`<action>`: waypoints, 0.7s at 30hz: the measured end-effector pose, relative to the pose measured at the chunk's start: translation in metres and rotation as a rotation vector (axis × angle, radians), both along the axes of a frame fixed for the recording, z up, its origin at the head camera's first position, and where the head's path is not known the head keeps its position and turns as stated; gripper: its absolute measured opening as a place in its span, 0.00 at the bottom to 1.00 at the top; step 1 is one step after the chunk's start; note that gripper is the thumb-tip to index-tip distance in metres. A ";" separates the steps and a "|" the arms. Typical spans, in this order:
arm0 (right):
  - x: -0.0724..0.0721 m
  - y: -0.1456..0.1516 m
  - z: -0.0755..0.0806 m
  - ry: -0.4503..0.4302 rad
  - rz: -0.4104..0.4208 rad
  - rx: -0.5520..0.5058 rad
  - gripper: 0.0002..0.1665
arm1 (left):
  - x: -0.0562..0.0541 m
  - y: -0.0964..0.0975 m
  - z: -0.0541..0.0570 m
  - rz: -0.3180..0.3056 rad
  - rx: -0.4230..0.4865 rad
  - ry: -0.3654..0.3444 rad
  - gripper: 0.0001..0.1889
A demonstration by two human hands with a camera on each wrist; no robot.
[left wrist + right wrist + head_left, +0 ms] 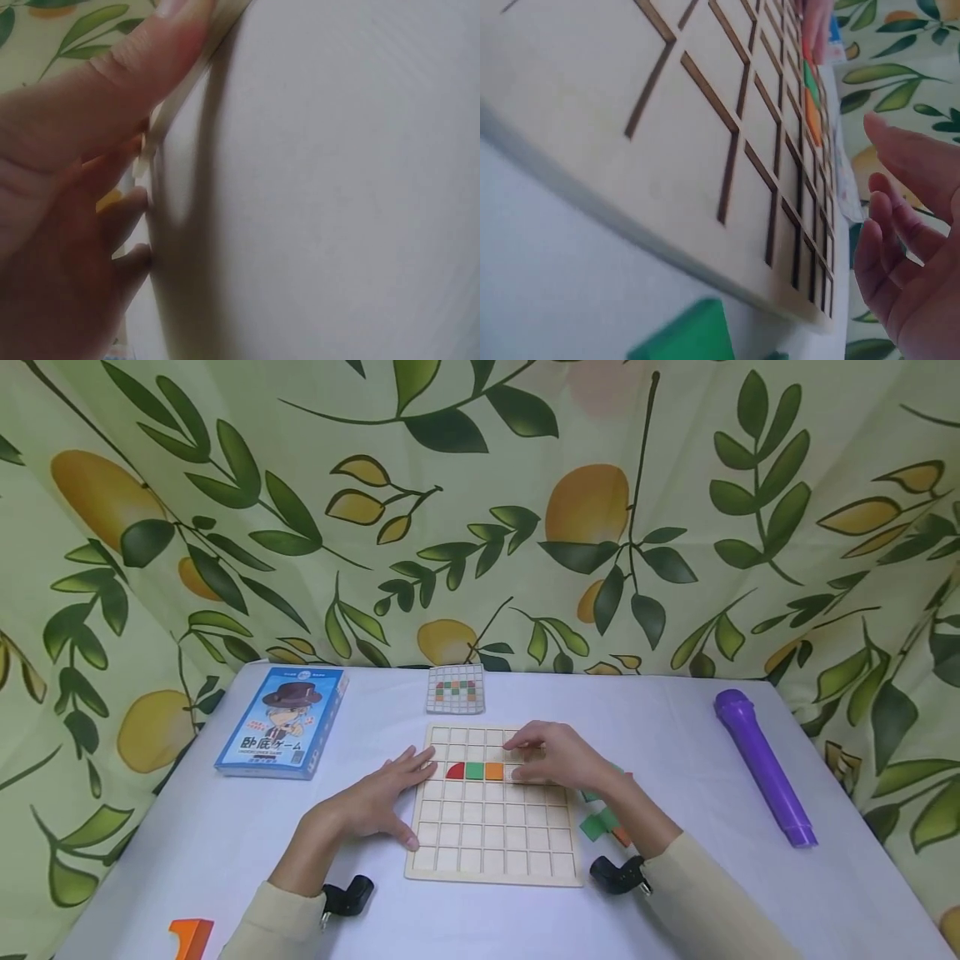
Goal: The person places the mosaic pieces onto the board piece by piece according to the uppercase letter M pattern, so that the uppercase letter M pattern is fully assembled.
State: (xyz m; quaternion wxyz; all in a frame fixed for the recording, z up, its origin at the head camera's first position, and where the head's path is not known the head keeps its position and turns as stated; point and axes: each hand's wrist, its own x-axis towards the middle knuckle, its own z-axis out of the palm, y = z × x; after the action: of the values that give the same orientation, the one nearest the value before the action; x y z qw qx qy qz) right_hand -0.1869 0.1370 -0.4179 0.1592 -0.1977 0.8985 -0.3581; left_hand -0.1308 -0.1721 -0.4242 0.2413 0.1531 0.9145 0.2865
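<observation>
A pale wooden grid board (492,837) lies flat on the table. One of its upper rows holds a red curved-corner piece (456,771), a green square (474,771) and an orange square (494,772) side by side. My left hand (375,797) rests at the board's left edge, fingers spread, thumb (161,56) on the rim. Above the board's upper right part hovers my right hand (558,756), its thumb and loosely bent fingers apart. No piece shows between them in the right wrist view. Green pieces (592,827) and an orange one lie right of the board, partly behind the right forearm.
A small pattern card (455,689) lies beyond the board. A blue game box (283,722) sits at the back left, a purple microphone-shaped object (765,768) at the right. An orange piece (192,937) is near the front left. A leaf-print curtain (480,527) hangs behind the table.
</observation>
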 end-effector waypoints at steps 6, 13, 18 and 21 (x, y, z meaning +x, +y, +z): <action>0.010 0.026 0.011 0.059 -0.017 -0.008 0.26 | 0.001 -0.001 0.001 0.018 0.015 -0.002 0.61; 0.015 0.060 0.013 0.092 -0.023 -0.011 0.26 | 0.001 -0.001 0.001 0.018 0.020 -0.006 0.61; 0.018 0.080 0.015 0.109 -0.028 -0.019 0.27 | 0.001 0.000 0.002 0.013 0.024 -0.004 0.61; 0.021 0.090 0.016 0.097 -0.037 -0.022 0.26 | 0.001 0.000 0.002 0.014 0.026 -0.004 0.61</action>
State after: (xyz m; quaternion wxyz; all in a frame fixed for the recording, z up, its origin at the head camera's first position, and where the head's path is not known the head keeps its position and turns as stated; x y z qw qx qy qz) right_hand -0.1659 0.2268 -0.4023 0.1066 -0.1999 0.9048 -0.3607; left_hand -0.1298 -0.1720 -0.4219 0.2390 0.1491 0.9113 0.3004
